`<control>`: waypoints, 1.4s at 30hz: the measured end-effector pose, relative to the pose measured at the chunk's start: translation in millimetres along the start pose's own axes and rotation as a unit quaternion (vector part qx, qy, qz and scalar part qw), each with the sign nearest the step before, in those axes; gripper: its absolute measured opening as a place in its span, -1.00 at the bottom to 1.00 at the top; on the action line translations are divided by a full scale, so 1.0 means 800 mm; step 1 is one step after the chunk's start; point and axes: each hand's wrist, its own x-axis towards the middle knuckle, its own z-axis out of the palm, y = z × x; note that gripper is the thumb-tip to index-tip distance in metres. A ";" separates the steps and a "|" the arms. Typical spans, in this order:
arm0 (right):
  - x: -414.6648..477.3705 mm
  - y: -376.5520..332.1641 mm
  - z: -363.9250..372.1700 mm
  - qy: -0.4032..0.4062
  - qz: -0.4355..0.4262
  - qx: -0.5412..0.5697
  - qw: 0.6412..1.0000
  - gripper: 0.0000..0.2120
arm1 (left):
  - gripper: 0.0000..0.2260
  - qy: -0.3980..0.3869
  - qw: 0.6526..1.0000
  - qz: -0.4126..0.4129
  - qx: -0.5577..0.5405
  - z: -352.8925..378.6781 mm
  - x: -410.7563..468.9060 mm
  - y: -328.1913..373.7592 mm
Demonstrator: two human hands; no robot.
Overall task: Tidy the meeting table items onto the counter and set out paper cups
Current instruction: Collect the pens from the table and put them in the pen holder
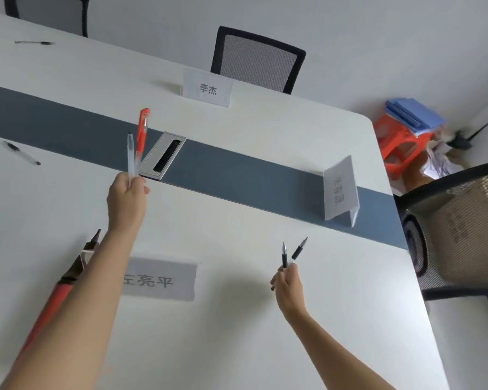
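Note:
My left hand (127,199) is raised over the white meeting table (237,319) and grips two pens that point up: a red pen (142,128) and a clear pen (130,154). My right hand (288,285) hangs lower on the right, closed on two black pens (290,253) with their tips up. A loose pen (21,153) lies on the table at the left, and another pen (34,42) lies at the far left back. Three paper name cards stand or lie on the table: a back card (207,87), a right card (340,190), and a near card (158,280).
A long red and black object (59,288) shows under my left forearm. A metal cable hatch (162,154) sits in the table's grey-blue centre strip. Mesh chairs stand at the back (258,60), the back left (48,14) and the right (457,223). An orange stool (397,144) with blue folders stands beyond the corner.

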 end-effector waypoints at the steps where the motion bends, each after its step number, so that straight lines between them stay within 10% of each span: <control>1: -0.015 0.006 -0.010 0.004 -0.009 0.004 1.000 -0.85 | -0.88 -0.016 1.000 0.010 0.000 0.008 -0.031 0.010; 16: -0.185 0.167 -0.181 -0.054 -0.060 -0.013 0.997 -0.68 | -0.77 -0.251 0.956 -0.148 0.027 0.056 -0.431 -0.113; 35: -0.355 0.309 -0.225 -0.325 -0.150 -0.180 0.916 -0.86 | -0.65 0.087 0.953 -0.288 -0.031 -0.080 -0.790 -0.202; 42: -0.443 0.303 -0.142 -0.419 -0.194 -0.159 0.873 -0.74 | -0.67 0.207 0.896 -0.379 -0.104 -0.165 -0.868 -0.244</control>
